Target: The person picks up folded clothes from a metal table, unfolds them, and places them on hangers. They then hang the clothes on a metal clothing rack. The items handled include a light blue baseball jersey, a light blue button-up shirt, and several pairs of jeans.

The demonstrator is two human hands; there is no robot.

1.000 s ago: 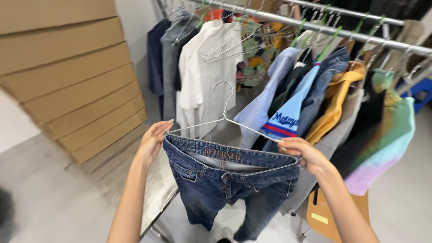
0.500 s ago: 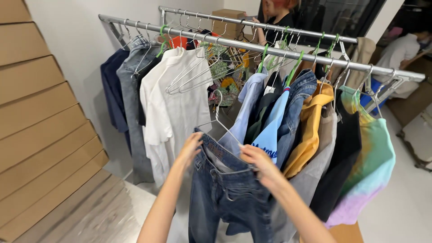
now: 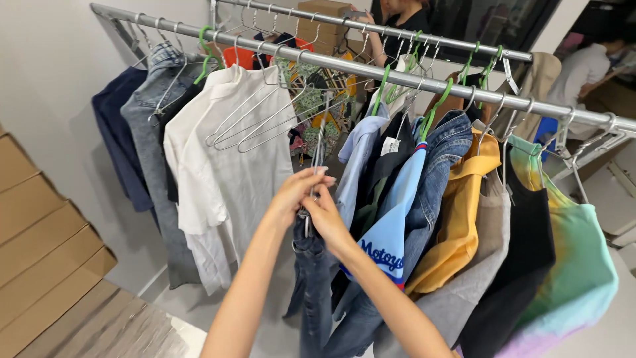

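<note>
Both hands meet at the middle of the scene, just under the long grey metal clothes rail [image 3: 424, 83]. The left hand [image 3: 296, 195] is closed with its fingers curled round the top of a thin silver wire hanger [image 3: 319, 142], whose neck runs up towards the rail. The right hand [image 3: 329, 222] is closed too, pinching the waistband of a pair of dark blue denim jeans [image 3: 311, 292] that hang straight down from the hanger between the two forearms.

The jeans sit between a white long-sleeved cotton shirt [image 3: 228, 166] on the left and a light blue jersey with dark lettering [image 3: 391, 225] on the right, touching or nearly touching both.

Denim like this is likely fairly heavy for a garment and soft, so it will sag and swing rather than hold a shape; it is not fragile and not slippery. The wire hanger looks light and springy (it could bend or tip under uneven weight), so the sound places to hold are the hanger's neck just below the hook and the thick waistband seam, where the cloth is stiffest. Holding a leg alone would probably drag the jeans off the wire.

Empty wire hangers [image 3: 258, 122] hang on the rail to the left, close enough to tangle. Whether the hook already sits on the rail cannot be told.
</note>
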